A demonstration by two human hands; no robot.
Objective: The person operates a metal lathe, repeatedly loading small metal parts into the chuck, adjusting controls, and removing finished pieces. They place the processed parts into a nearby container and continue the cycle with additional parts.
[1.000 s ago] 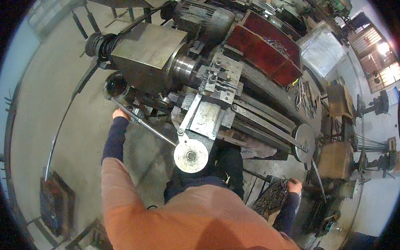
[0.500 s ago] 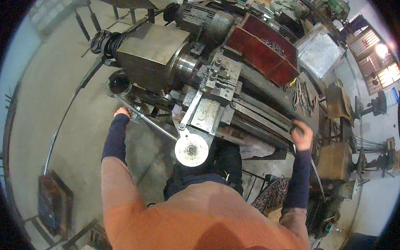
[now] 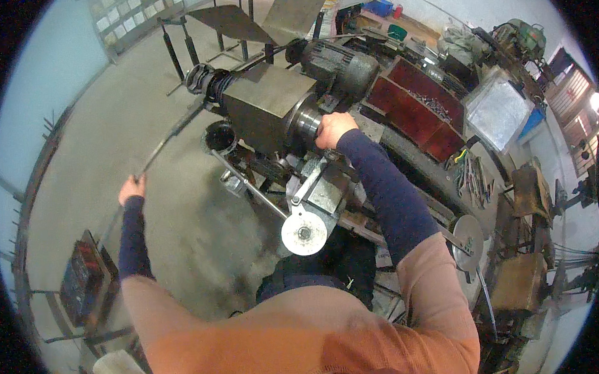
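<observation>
Before me stands a small metal lathe, its boxy headstock (image 3: 266, 89) left of centre. My left hand (image 3: 132, 191) is closed around a long thin metal rod (image 3: 157, 150) that slants down and left from behind the headstock. At the shiny spindle nose (image 3: 306, 123), my right hand (image 3: 335, 130) has its fingers curled together against the front. Whatever those fingers hold, if anything, is hidden by the hand. My right forearm reaches over the tool slide and covers much of it. A pale round disc (image 3: 304, 233) sits on the slide's near end, beside a long lever (image 3: 246, 182).
A dark red tray (image 3: 412, 107) with small metal pieces lies behind the bed. Several hand tools (image 3: 472, 179) are at right, near a plastic-covered sheet (image 3: 500, 117). Another disc (image 3: 468, 237) stands at the bed's right end. A dark box (image 3: 85, 277) is at lower left.
My left hand has moved from beside the lever out left onto the rod. My right hand has swung from the bed's right end to the spindle nose. The view has shifted.
</observation>
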